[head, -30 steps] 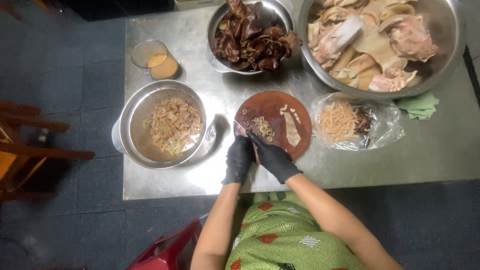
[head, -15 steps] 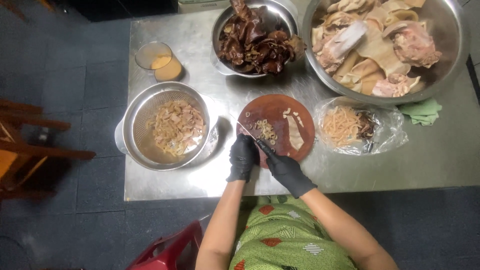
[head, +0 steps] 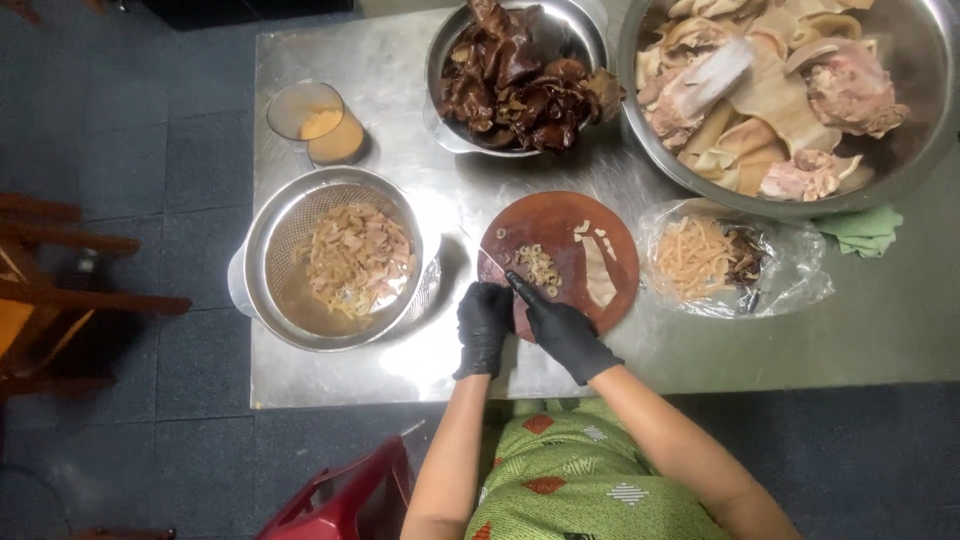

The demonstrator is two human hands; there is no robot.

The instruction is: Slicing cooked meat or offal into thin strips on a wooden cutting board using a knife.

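On table (head: 700,350): three bowls (head: 335,258), two gloved hands (head: 565,330).

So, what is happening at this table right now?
A person in black gloves is working at a round wooden board on a metal table. The left hand and the right hand sit together at the board's near edge, beside a small pile of chopped pieces. A pale strip lies uncut on the board. A colander of chopped pieces stands to the left.
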